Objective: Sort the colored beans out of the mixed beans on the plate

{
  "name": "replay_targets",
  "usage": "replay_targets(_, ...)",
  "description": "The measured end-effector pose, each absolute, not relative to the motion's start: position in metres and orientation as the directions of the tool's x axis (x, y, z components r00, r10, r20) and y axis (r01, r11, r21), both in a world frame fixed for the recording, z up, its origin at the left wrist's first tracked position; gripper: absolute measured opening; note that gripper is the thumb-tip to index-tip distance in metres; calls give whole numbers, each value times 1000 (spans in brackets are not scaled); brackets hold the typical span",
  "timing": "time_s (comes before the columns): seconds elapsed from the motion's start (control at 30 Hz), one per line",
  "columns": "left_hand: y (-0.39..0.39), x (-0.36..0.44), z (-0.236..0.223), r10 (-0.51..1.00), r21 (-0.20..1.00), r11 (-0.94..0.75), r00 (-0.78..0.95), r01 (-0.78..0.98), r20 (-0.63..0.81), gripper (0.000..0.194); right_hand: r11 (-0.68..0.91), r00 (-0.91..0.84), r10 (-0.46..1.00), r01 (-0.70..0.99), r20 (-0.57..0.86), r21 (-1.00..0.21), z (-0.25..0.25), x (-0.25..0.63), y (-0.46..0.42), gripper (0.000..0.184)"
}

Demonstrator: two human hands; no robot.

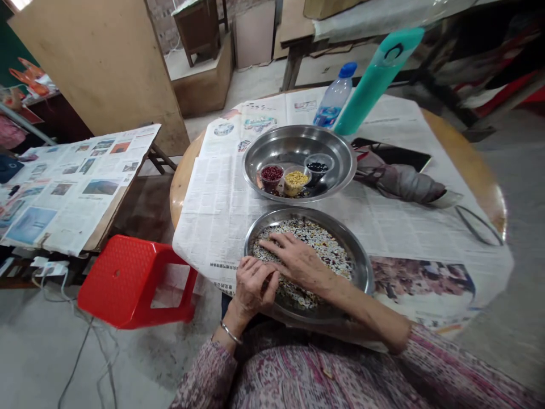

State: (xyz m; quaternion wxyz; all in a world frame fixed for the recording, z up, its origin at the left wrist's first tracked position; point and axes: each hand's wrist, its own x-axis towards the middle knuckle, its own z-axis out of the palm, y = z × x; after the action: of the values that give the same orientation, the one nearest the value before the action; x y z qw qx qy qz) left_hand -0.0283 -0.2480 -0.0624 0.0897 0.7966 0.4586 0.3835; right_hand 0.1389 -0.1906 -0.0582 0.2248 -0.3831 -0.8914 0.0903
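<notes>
A shallow metal basin [365,278] holds a mix of white seeds with dark, red and yellow beans [332,250]. My right hand [300,264] lies over the mix with its fingers stretched out, touching it. At the basin's near left rim, my left hand [254,284] is closed, thumb and fingers curled together; what they hold, if anything, is hidden. Behind stands a deeper metal basin [336,147] with three clear plastic cups: one of red beans [271,173], one of yellow beans [296,179], one of black beans [317,166].
Newspaper [204,227] covers the round table [181,193]. A water bottle [334,96], a teal tube-shaped container [378,82] and a folded grey umbrella [409,180] stand or lie beyond the basins. A red stool [128,278] is on the left, near a newspaper-covered side table [72,199].
</notes>
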Motion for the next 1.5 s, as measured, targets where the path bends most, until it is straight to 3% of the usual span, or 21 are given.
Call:
replay_targets(0.1,-248,-29,-64,807,498,-554,282,667,519,19,763,-714,641,552,281,-338,-58,140,-201,19)
replay_targets(0.17,-248,-29,-65,808,502,-552,276,666,521,19,758,-711,650,577,269,-305,-61,154,-202,18)
replay_targets(0.3,-248,-29,-67,804,504,-556,273,661,529,17,606,-517,774,772,365,-192,-65,194,-194,25)
replay_targets(0.37,-248,-29,-67,808,502,-551,275,666,521,18,518,-430,816,840,387,-160,-67,209,-192,21)
replay_targets(0.53,-248,-28,-65,795,489,-563,276,667,540,18,433,-340,876,867,342,-248,-78,216,-208,20)
replay_targets(0.63,-248,-28,-65,787,481,-571,275,666,553,17,483,-372,868,787,329,-384,-78,200,-219,13)
replay_targets(0.77,-248,-28,-64,783,473,-575,281,668,554,17,536,-446,843,640,301,-551,-64,179,-227,17)
replay_targets(0.9,-248,-28,-65,780,493,-583,277,646,560,14,563,-527,822,689,217,-457,-54,193,-237,11)
replay_targets(0.97,-247,-27,-66,775,495,-589,273,639,570,14,601,-613,781,688,118,-407,-55,208,-245,17)
replay_targets(1.1,-247,-27,-65,767,488,-594,266,640,584,14,664,-714,699,634,30,-396,-58,216,-252,21)
replay_targets(1.33,-247,-28,-66,757,488,-606,266,628,598,12,611,-556,791,733,255,-299,-53,178,-207,28)
replay_targets(1.5,-247,-28,-70,763,494,-594,251,635,595,12,561,-428,815,754,391,-343,-56,174,-192,28)
